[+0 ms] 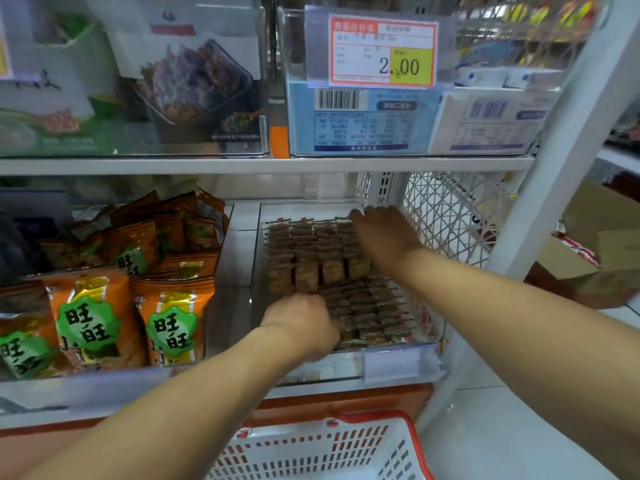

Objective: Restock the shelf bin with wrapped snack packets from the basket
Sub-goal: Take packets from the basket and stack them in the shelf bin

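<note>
A clear plastic shelf bin (349, 370) on the lower shelf holds rows of small brown wrapped snack packets (311, 261). My left hand (303, 323) is at the bin's front left with its fingers curled down among the front packets; what it holds is hidden. My right hand (381, 233) reaches to the bin's far right, palm down, fingers extended over the back rows. The white and red basket (346, 448) stands below the shelf, and the part of it in view shows no packets.
Orange snack bags (173, 323) fill the bin to the left. The upper shelf (263, 165) carries clear bins with boxes and a price tag (382, 51) reading 2.00. White mesh (446, 216) and a white upright (540, 202) bound the right side. Cardboard boxes (595, 265) lie on the floor beyond.
</note>
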The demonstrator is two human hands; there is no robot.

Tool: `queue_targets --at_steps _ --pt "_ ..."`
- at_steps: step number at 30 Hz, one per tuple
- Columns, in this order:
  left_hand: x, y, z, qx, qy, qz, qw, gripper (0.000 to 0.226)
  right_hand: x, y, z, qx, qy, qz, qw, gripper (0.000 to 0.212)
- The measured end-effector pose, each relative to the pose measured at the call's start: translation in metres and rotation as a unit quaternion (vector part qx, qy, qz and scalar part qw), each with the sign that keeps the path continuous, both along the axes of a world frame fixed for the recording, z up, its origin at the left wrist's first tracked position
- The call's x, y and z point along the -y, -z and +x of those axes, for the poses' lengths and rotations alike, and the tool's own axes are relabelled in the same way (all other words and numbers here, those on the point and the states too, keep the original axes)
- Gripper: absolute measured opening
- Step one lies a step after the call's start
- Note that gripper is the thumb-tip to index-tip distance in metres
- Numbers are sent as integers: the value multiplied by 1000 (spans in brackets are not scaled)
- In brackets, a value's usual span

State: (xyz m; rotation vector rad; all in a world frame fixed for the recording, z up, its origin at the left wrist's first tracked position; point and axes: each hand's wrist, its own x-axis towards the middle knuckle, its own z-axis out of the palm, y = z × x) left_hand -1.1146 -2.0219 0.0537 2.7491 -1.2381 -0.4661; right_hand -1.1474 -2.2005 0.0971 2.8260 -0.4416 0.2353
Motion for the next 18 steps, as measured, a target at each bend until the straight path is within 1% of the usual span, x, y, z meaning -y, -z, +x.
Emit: queue_targets --at_steps 2,4,7,10,12,15,17,18 --pt "0 2 -2 -2 -17 -15 1000 49 -16 3 1 30 -46 70 996 54" --pt "0 4 -2 -1 -34 -31 999 49 -31 11 2 39 -78 145 986 45" --pt "0 7 2 -17 -49 -43 998 55 -44 29 6 37 -82 148 985 44" --pt "1 9 7 -34 -66 -67 995 63 -47 38 12 58 -69 158 983 42" --pt "1 9 8 -44 -71 -76 994 56 -48 41 14 64 -55 167 982 42" --pt "-6 -4 1 -54 -75 -126 988 27 -56 38 12 84 -30 195 977 33" --pt "-16 -16 -10 4 -65 -204 977 14 -67 26 6 164 -23 234 958 25" --pt "-24 -18 -16 47 -57 -256 964 13 -75 20 0 226 -35 262 937 22"
